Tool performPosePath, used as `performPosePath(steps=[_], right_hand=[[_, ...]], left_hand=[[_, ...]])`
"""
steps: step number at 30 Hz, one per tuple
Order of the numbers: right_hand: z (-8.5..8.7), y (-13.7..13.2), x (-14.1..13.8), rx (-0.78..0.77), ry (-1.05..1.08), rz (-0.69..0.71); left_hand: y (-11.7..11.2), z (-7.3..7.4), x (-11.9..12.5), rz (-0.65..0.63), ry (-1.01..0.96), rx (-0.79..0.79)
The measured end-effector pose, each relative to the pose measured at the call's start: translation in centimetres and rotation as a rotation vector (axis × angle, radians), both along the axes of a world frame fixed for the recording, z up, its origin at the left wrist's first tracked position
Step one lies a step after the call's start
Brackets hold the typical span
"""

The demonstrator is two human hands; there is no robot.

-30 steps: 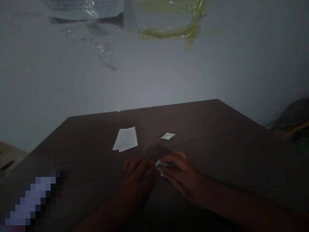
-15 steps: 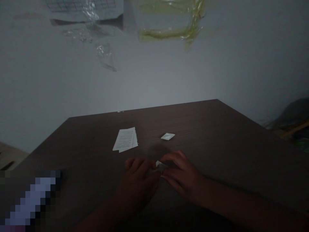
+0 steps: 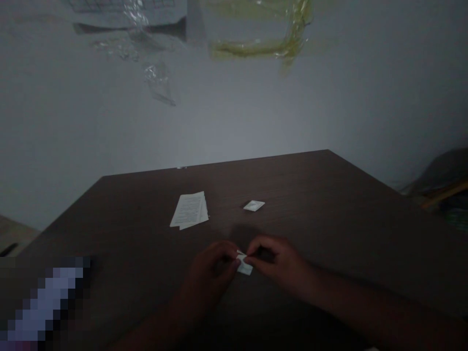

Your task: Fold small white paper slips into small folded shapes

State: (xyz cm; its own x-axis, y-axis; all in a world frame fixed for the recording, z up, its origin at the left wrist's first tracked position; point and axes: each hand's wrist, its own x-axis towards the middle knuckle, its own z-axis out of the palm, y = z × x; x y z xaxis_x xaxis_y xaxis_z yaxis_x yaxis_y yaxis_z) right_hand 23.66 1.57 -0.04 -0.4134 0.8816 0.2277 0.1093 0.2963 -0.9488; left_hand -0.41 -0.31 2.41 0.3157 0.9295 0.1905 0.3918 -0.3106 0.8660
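Observation:
A small white packet (image 3: 244, 264) is pinched between both my hands, just above the dark wooden table (image 3: 329, 219). My left hand (image 3: 214, 273) grips its left edge with curled fingers. My right hand (image 3: 278, 263) holds its right edge between thumb and fingertips. A second small white packet (image 3: 254, 205) lies flat on the table beyond my hands. A folded printed paper leaflet (image 3: 190, 210) lies to the left of it.
A pale wall stands behind the table, with clear plastic film (image 3: 157, 83) and yellowish tape (image 3: 256, 34) stuck to it. A pixelated object (image 3: 44, 302) sits at the table's near left. Dim clutter (image 3: 442, 190) lies off the right edge.
Both hands have drawn slightly toward me and closed tighter on the small packet; my left fingers, earlier spread flatter, are now curled in a pinch.

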Motion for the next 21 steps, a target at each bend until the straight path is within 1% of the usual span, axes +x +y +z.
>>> performPosePath(steps=[2, 3, 5, 7, 9, 11, 13, 16, 18, 21], right_hand=[[-0.2, 0.2, -0.1, -0.062, 0.000, -0.024], [-0.3, 0.3, -0.1, -0.075, -0.004, -0.031], [-0.4, 0.5, 0.0, -0.058, -0.045, -0.037], [-0.5, 0.6, 0.2, 0.044, -0.126, -0.036], [-0.5, 0.7, 0.4, 0.232, -0.210, -0.026], [-0.5, 0.6, 0.5, 0.429, -0.289, 0.030], [-0.4, 0.3, 0.4, 0.569, -0.390, 0.130], [-0.1, -0.1, 0.2, 0.672, -0.584, 0.261], [0.3, -0.3, 0.2, 0.697, -0.690, 0.303], [0.7, -0.5, 0.6, 0.707, -0.743, 0.343]], left_hand=[[0.0, -0.1, 0.3, 0.058, -0.024, -0.109], [0.0, -0.1, 0.4, 0.069, -0.015, -0.137], [0.2, -0.1, 0.4, 0.071, 0.050, -0.133], [0.4, -0.1, 0.1, 0.056, 0.154, -0.073], [0.7, -0.3, -0.2, 0.048, 0.243, 0.035], [1.0, -0.6, -0.4, 0.023, 0.317, 0.163], [1.2, -1.1, -0.5, -0.007, 0.392, 0.267], [1.6, -1.7, -0.6, -0.041, 0.539, 0.374], [1.9, -1.9, -0.6, -0.099, 0.620, 0.415], [2.2, -1.7, -0.7, -0.186, 0.688, 0.444]])
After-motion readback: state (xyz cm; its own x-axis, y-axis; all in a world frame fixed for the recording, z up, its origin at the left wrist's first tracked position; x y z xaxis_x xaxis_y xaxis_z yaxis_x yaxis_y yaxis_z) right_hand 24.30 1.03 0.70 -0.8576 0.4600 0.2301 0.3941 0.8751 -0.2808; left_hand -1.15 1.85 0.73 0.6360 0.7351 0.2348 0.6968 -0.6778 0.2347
